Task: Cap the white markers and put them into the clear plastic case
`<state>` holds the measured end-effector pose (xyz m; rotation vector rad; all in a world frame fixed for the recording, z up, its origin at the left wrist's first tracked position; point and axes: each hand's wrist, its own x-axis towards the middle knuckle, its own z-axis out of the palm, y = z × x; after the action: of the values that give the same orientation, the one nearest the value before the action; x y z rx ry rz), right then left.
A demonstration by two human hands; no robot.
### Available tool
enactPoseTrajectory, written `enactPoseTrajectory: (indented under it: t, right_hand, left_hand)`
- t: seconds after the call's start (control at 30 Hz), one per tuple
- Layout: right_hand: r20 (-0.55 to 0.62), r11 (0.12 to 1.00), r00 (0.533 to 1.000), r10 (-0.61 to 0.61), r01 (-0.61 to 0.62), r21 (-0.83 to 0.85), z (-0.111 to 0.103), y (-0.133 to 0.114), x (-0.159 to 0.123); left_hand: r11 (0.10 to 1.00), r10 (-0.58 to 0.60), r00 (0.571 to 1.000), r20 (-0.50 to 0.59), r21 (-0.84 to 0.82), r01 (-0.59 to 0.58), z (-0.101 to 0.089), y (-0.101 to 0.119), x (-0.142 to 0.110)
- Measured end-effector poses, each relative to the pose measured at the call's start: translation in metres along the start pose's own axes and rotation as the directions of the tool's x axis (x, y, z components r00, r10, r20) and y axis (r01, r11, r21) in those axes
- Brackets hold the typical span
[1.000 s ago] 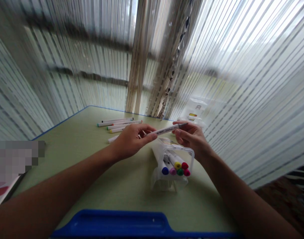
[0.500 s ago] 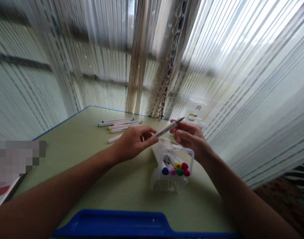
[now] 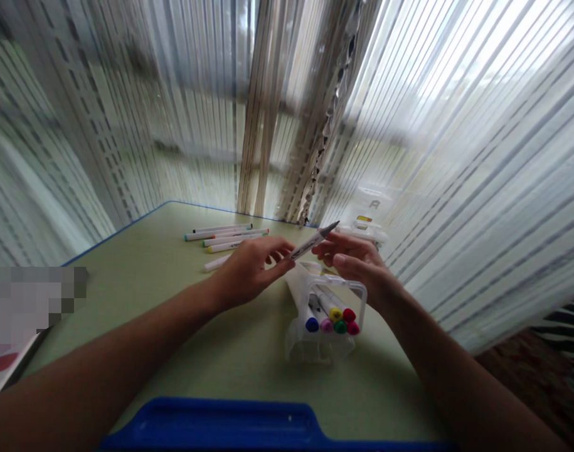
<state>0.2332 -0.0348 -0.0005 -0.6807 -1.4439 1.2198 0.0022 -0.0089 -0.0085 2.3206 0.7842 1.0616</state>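
My left hand (image 3: 253,267) pinches a white marker (image 3: 310,243) between thumb and fingers. The marker slants up to the right, its grey tapered end pointing away from that hand. Close beside this end is my right hand (image 3: 359,260), thumb and fingers apart, with nothing in its grip; whether a fingertip brushes the marker I cannot tell. Below both hands a clear plastic case (image 3: 363,298) lies on its side, its open end facing me. Inside are several markers (image 3: 336,315) with blue, pink, yellow, green and red ends.
Several white markers (image 3: 234,243) lie on the pale green table (image 3: 140,282) to the left of my hands. Behind my right hand is another clear plastic item (image 3: 372,204). A blue tray (image 3: 221,424) lines the near table edge. A string curtain (image 3: 197,125) hangs behind the table.
My right hand has drawn slightly back from the marker, its fingers lower and more apart. The marker in my left hand has shifted a little to the left.
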Motion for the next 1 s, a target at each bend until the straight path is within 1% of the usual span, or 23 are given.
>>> enactPoseTrajectory:
  t: [0.13, 0.23, 0.3, 0.37, 0.47, 0.57, 0.73, 0.83, 1.0]
  right_hand:
    - [-0.011, 0.999, 1.000, -0.012, 0.012, -0.038, -0.004, 0.003, 0.001]
    - [-0.075, 0.982, 0.996, -0.054, 0.039, -0.182, -0.008, 0.009, 0.002]
    - [-0.122, 0.943, 0.988, -0.098, 0.053, -0.328, -0.011, 0.013, 0.003]
    - [-0.143, 0.891, 0.979, -0.145, 0.067, -0.448, -0.011, 0.017, 0.002]
    - [-0.159, 0.835, 0.967, -0.199, 0.083, -0.544, -0.010, 0.017, 0.003]
    - [-0.176, 0.827, 0.958, -0.226, 0.094, -0.554, -0.009, 0.016, 0.003]
    - [-0.173, 0.847, 0.961, -0.215, 0.096, -0.524, -0.008, 0.015, 0.004]
    - [-0.177, 0.856, 0.962, -0.208, 0.091, -0.508, -0.007, 0.014, 0.003]
    - [-0.187, 0.857, 0.961, -0.205, 0.084, -0.509, -0.005, 0.014, 0.003]
  left_hand:
    - [0.999, 0.034, 0.999, -0.014, 0.005, -0.034, 0.001, -0.004, 0.000]
    - [0.998, 0.060, 0.998, -0.026, 0.003, -0.060, 0.002, -0.006, -0.001]
    - [0.997, 0.075, 0.996, -0.040, 0.006, -0.075, 0.003, -0.007, -0.001]
    - [0.996, 0.090, 0.994, -0.066, 0.017, -0.089, 0.003, -0.007, -0.001]
    - [0.994, 0.108, 0.988, -0.108, 0.036, -0.105, 0.002, -0.006, -0.001]
    - [0.990, 0.136, 0.981, -0.140, 0.059, -0.129, 0.002, -0.005, -0.001]
    - [0.986, 0.156, 0.972, -0.174, 0.079, -0.145, 0.000, -0.004, -0.002]
    - [0.984, 0.177, 0.962, -0.207, 0.062, -0.168, 0.000, -0.002, -0.002]
    - [0.969, 0.236, 0.932, -0.273, -0.007, -0.248, -0.001, 0.004, -0.003]
